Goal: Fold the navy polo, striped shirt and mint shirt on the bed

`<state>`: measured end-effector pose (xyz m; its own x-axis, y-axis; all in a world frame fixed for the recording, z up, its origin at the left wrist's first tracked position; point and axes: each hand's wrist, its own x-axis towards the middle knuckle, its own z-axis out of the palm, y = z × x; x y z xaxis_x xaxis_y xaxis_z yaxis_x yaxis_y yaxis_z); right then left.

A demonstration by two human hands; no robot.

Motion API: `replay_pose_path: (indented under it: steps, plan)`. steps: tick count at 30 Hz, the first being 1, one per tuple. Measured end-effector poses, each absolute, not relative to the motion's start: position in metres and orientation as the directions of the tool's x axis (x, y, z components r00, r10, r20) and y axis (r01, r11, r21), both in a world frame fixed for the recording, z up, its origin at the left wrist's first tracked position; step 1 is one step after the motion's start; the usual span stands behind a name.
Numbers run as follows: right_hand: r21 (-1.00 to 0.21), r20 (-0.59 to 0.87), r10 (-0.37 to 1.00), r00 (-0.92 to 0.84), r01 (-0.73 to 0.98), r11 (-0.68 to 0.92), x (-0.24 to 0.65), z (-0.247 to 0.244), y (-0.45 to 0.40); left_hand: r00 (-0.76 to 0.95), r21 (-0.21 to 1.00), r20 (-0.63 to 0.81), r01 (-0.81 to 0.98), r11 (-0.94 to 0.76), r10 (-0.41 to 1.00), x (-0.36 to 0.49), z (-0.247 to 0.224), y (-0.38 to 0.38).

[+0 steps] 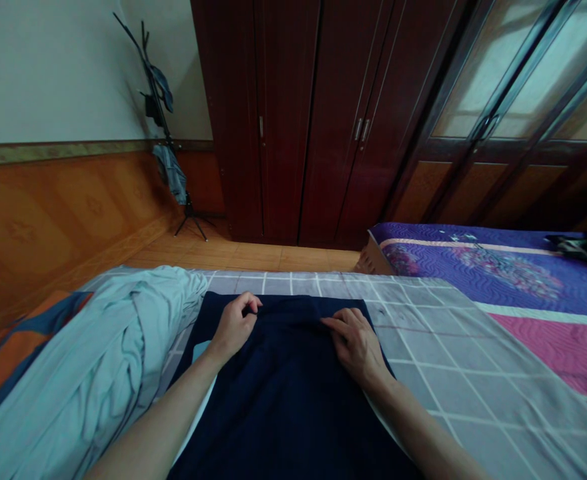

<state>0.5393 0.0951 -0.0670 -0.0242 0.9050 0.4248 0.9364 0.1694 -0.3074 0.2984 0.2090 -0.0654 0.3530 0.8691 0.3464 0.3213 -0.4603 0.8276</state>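
A dark navy garment (pixel 293 387) lies spread on the bed in front of me, with light blue strips showing along its sides. Its exact kind I cannot make out. My left hand (pixel 235 325) rests on its upper left part, fingers curled and closed in a pinch at the cloth. On the upper right part, my right hand (pixel 357 343) is also closed, thumb and index finger together at the fabric. Small creases run across the cloth between the two hands. The lower end of the garment runs out of view.
A grey checked sheet (pixel 443 353) covers the bed. Pale blue bedding (pixel 103 353) is heaped on the left beside an orange and blue cloth (pixel 18 353). Beyond stand a dark red wardrobe (pixel 283 133) and a coat rack (pixel 158 107). A purple bedspread (pixel 453 260) lies at right.
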Motion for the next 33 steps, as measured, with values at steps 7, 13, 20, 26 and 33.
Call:
replay_pose_path:
  steps: [7,13,20,26,33]
  plan:
    - [-0.26,0.399,0.917,0.01,0.96,0.102,0.541,-0.072,0.096,0.354,0.754,0.394,0.402,-0.519,0.848,0.301,-0.067,0.208]
    - [-0.255,0.402,0.915,-0.013,0.959,0.126,0.539,-0.069,0.095,0.426,0.532,0.53,0.507,-0.679,0.733,0.304,-0.064,0.199]
    - [-0.264,0.373,0.928,-0.027,0.955,0.134,0.539,-0.067,0.095,0.546,0.471,0.435,0.54,-0.697,0.716,0.336,-0.023,0.198]
    - [-0.289,0.386,0.922,-0.022,0.947,0.143,0.541,-0.068,0.094,0.701,0.475,0.19,0.547,-0.689,0.687,0.388,-0.029,0.231]
    - [-0.272,0.38,0.924,0.033,0.959,0.077,0.541,-0.069,0.095,0.825,0.508,0.147,0.41,-0.758,0.546,0.406,-0.033,0.237]
